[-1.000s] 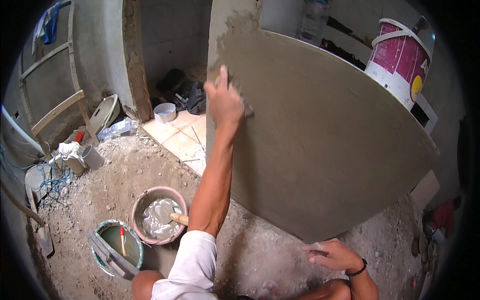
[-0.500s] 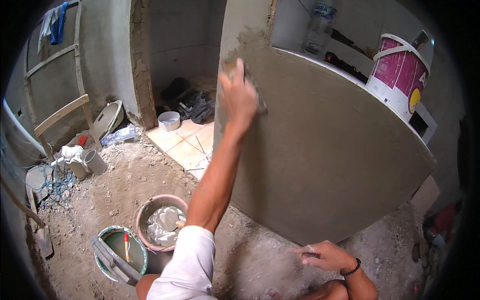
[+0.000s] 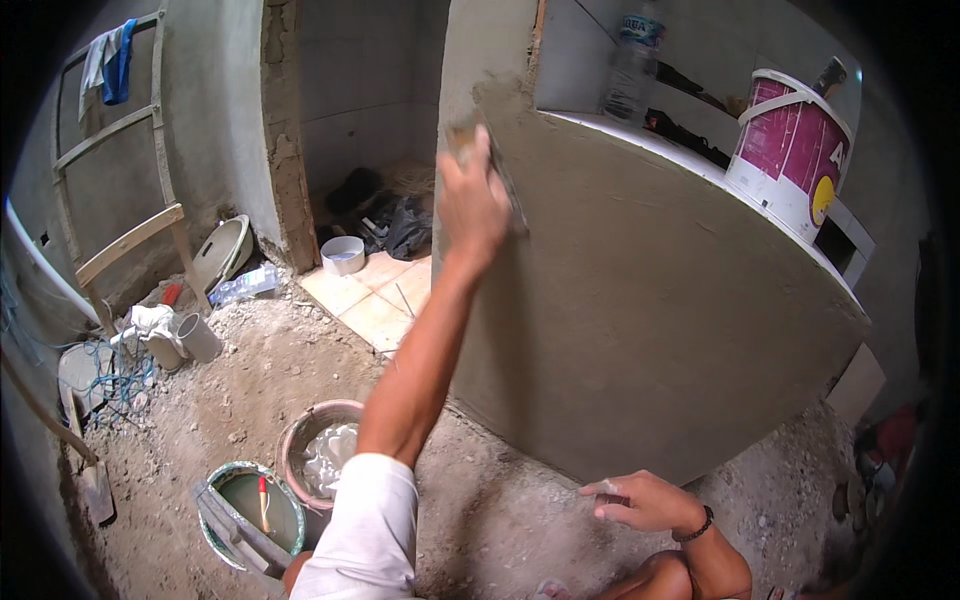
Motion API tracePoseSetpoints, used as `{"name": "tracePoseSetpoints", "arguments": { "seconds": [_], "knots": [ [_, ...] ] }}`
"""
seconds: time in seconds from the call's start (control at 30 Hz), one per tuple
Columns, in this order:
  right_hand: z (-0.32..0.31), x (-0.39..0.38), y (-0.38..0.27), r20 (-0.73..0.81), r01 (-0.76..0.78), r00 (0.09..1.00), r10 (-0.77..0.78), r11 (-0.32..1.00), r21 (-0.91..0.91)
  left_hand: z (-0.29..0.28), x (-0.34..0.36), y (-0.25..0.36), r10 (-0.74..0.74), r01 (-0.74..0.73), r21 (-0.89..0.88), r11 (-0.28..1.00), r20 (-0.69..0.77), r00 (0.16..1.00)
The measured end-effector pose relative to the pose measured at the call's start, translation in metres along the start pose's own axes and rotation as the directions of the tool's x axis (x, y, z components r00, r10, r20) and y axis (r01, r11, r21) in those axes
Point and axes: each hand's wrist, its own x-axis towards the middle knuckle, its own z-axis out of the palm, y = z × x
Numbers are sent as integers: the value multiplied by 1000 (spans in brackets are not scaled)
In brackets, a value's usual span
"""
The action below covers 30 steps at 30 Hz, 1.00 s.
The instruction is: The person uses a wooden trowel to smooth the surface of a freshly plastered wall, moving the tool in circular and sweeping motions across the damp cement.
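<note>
My left hand (image 3: 476, 205) is wrapped round a plastering trowel (image 3: 513, 195) held against the upper left part of a low wall. Most of the trowel's handle is hidden by my fingers; its long edge shows to the right of them. Wet grey plaster (image 3: 640, 300) covers the wall face, rougher near the top left corner. My right hand (image 3: 645, 502), a dark bracelet at its wrist, hangs near my knee below the wall's bottom edge. Its fingers are stretched loosely to the left and hold nothing.
A bucket of grey mix (image 3: 325, 455) stands partly behind my left arm, beside a bucket of murky water (image 3: 245, 500) with a red-handled brush and a float across it. A purple-and-white paint pail (image 3: 785, 150) and a plastic bottle (image 3: 630, 65) sit on the ledge. A shovel (image 3: 98, 490) lies left.
The whole view has shifted slightly. My left hand and the trowel stay at nearly the same part of the wall, the trowel turned a little. My right hand has hardly moved.
</note>
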Motion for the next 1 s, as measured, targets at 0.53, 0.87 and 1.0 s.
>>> {"name": "tracePoseSetpoints", "arguments": {
  "seconds": [0.53,0.87,1.0],
  "knots": [
    [8,36,-24,-6,-32,999,32,992,-124,-7,-90,-18,149,-138,-69,988,178,973],
    [13,16,-31,-62,-81,995,74,991,-110,-7,42,-33,36,-28,-108,994,75,997],
    [8,15,1,-106,-75,993,59,985,-155,-16,91,25,261,-259,-74,963,28,965]
  ]
}}
